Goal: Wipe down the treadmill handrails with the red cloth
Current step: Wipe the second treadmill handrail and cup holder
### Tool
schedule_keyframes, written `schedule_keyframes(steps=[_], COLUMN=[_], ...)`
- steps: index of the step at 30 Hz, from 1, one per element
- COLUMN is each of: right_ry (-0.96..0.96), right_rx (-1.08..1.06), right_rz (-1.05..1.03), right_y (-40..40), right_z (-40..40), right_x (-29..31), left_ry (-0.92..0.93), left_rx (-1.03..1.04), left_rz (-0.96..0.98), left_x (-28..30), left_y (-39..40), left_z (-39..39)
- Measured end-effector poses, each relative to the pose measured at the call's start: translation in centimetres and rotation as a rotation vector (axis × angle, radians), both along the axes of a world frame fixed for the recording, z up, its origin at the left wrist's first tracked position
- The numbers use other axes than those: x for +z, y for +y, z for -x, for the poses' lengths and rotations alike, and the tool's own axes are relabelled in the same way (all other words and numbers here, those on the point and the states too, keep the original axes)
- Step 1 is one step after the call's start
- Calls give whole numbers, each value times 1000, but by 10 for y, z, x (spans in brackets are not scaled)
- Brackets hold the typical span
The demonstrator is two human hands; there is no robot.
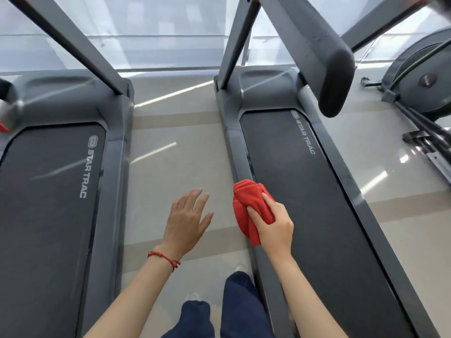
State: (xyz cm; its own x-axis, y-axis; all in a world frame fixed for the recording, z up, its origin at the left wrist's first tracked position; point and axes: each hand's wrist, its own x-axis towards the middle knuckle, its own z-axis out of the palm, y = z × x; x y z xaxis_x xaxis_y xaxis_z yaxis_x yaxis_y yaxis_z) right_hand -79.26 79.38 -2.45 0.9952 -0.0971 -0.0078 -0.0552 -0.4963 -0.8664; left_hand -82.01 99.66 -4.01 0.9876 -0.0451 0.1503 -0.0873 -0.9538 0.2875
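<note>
Red cloth [252,211], solid colour. Treadmill belts [317,203] dark charcoal with white STAR TRAC lettering [305,135], frames [114,167] mid grey. Handrail [324,57] dark grey/black. Floor [175,172] glossy beige. Wrist string [166,258] red. Trousers [239,306] navy.

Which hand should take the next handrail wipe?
Right. The right hand already grips the bunched red cloth beside the right treadmill, whose padded handrail hangs ahead on that side. The left hand is open and empty.

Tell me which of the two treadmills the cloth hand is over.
The right-hand grey Star Trac treadmill: the right hand holds the bunched red cloth over its left edge. The left-hand treadmill is clear of both hands.
</note>
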Motion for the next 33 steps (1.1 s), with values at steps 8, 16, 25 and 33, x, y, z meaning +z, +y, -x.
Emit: schedule_keyframes(steps=[8,16,25,33], right_ry=[-115,-206,-377,-461], right_rx=[113,284,322,177], right_rz=[-3,-52,-112,-90], right_y=[-49,-87,-95,-95], right_z=[-58,-102,-132,-172], right_x=[43,102,172,212], left_ry=[-134,-255,-452,-559], left_rx=[-3,2,-71,-172], left_rz=[33,45,89,122], left_x=[26,64,124,155], left_y=[-52,-82,-87,-83], left_z=[-60,-99,-140,-190])
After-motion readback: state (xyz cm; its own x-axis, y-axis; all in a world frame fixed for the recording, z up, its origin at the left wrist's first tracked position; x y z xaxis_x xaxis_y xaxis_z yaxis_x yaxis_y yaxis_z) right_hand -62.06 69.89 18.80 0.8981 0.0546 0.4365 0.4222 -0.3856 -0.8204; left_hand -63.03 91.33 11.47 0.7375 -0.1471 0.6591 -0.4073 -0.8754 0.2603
